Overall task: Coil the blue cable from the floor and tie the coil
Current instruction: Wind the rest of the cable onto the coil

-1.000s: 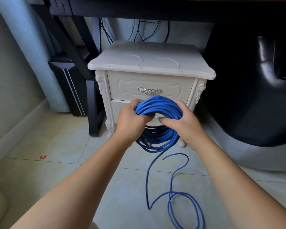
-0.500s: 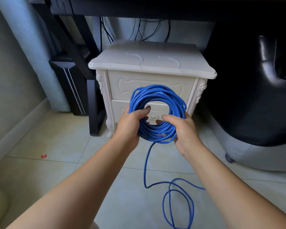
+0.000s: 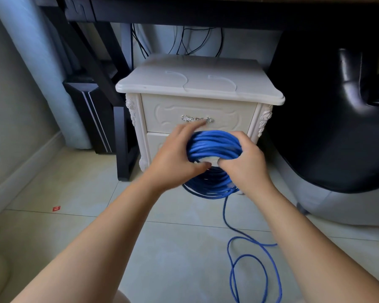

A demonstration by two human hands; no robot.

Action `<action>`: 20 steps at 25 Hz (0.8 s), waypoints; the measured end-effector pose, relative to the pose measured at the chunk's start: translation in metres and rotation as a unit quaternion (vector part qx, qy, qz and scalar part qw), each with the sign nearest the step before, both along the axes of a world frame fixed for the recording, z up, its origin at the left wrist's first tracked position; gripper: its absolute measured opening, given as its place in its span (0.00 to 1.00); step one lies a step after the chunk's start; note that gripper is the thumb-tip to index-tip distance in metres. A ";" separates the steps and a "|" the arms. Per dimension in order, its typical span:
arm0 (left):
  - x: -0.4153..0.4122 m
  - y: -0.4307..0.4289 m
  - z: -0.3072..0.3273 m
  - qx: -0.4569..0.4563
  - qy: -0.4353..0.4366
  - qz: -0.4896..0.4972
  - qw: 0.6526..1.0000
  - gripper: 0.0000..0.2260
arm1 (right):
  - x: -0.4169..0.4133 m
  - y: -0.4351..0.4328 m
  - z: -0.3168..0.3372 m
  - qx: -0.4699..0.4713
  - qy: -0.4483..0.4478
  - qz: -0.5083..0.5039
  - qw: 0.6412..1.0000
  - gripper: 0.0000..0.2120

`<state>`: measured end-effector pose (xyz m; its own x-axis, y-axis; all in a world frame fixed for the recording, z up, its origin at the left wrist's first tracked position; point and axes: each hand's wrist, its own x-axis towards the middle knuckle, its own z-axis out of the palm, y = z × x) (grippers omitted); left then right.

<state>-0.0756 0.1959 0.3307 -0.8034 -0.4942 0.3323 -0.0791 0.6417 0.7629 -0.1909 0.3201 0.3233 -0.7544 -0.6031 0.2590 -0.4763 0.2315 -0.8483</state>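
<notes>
A thick coil of blue cable (image 3: 213, 147) hangs in the air in front of the white cabinet, held between both hands. My right hand (image 3: 245, 162) grips the coil's right side with fingers curled round the strands. My left hand (image 3: 177, 160) lies against the coil's left side, fingers stretched out and blurred, thumb under the upper strands. The coil's lower half (image 3: 210, 184) sags below my hands. A loose tail of cable (image 3: 249, 261) drops from the coil and loops on the floor tiles at lower right.
A white two-drawer cabinet (image 3: 199, 84) stands straight ahead under a dark desk (image 3: 184, 9). A black chair (image 3: 337, 127) fills the right. A black computer case (image 3: 90, 114) and desk leg stand at left. A small red scrap (image 3: 56, 208) lies on the tiles.
The coil tipped from facing me to lying flatter. My left hand let go of its grip and spread its fingers over the coil's left side. More of the tail left the floor.
</notes>
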 end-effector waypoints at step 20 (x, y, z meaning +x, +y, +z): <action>-0.008 0.008 0.002 0.309 0.039 0.109 0.944 0.14 | -0.013 0.007 0.005 -0.034 -0.216 0.100 0.971 0.17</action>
